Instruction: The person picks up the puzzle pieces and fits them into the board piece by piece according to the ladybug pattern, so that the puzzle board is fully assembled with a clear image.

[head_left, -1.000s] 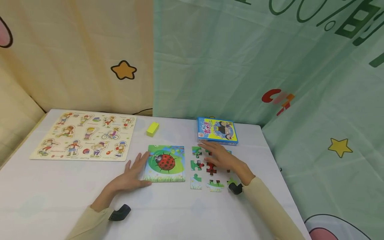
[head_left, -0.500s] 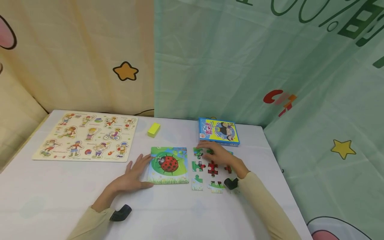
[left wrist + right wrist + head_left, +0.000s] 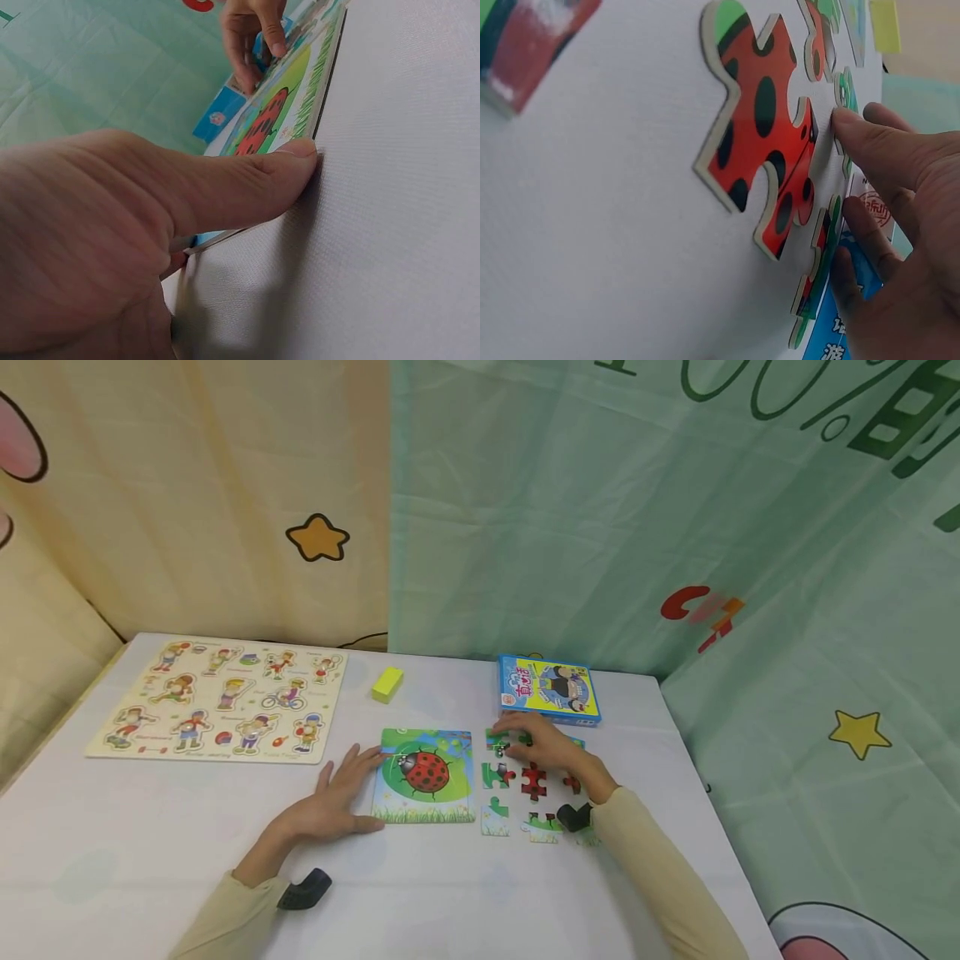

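Note:
A square picture board with a red ladybug [image 3: 424, 772] lies flat on the white table. My left hand [image 3: 330, 806] rests at its left side, fingers extended along the edge and thumb [image 3: 289, 169] at the near corner. To the right, loose ladybug puzzle pieces are spread in rows, among them a red middle piece [image 3: 533, 782]. Over the far row, my right hand [image 3: 551, 747] has thumb and forefinger around a green corner puzzle piece [image 3: 496, 746]. In the right wrist view the thumb touches this piece [image 3: 844, 86], still low over the table; the other fingers are spread.
A blue and yellow box [image 3: 551, 691] stands just behind the puzzle pieces. At the back left lies a large cream board [image 3: 217, 697] with printed children figures. A yellow block [image 3: 387, 685] sits between them. Curtains hang behind the table [image 3: 450, 902].
My right hand has drawn its thumb and forefinger in around the green corner piece, having been spread above the pieces before. The left hand stays at the ladybug board.

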Tool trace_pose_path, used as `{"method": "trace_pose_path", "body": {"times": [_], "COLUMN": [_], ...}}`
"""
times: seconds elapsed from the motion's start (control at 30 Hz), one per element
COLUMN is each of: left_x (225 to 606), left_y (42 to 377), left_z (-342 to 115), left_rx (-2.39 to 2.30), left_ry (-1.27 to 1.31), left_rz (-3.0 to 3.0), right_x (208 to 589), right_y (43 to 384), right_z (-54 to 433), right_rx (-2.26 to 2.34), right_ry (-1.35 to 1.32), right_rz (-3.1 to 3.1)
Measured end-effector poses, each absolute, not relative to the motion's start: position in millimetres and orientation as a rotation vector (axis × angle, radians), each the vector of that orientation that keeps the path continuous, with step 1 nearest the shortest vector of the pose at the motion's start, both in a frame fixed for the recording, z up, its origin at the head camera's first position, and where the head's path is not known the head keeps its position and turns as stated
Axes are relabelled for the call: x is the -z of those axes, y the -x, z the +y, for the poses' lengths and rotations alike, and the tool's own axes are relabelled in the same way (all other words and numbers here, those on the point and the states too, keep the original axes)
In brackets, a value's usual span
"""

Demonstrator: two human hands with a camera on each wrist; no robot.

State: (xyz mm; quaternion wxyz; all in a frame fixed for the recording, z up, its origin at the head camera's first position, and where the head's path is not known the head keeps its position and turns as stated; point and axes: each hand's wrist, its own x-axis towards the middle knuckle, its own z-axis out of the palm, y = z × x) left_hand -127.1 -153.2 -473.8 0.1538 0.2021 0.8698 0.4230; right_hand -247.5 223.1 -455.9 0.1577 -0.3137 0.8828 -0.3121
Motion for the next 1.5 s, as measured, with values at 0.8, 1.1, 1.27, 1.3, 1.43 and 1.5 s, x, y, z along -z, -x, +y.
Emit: {"method": "trace_pose_path", "body": {"times": [0.8, 1.1, 1.27, 1.3, 1.43, 1.5], "left_x": [468, 469, 472, 472, 472, 472], "left_y": [131, 129, 128, 128, 128, 128], "left_z": [-150, -150, -150, -150, -151, -151], "left_rx": [-1.172, -1.164, -1.171, -1.165, -1.144, -1.133], "left_ry": [-0.544, -0.532, -0.539, -0.544, -0.539, -0.542], "left_rz": [2.513, 2.526, 2.557, 2.57, 2.606, 2.607], "right_x": [453, 448, 445, 444, 442, 441], "right_y": [246, 243, 245, 246, 246, 245], "right_z": [219, 214, 207, 205, 198, 194], "right_rx": [0.769, 0.78, 0.779, 0.78, 0.813, 0.82], "right_ry": [0.914, 0.912, 0.964, 0.975, 1.003, 1.021], "right_rz": [2.644, 2.682, 2.685, 2.688, 2.688, 2.679]}}
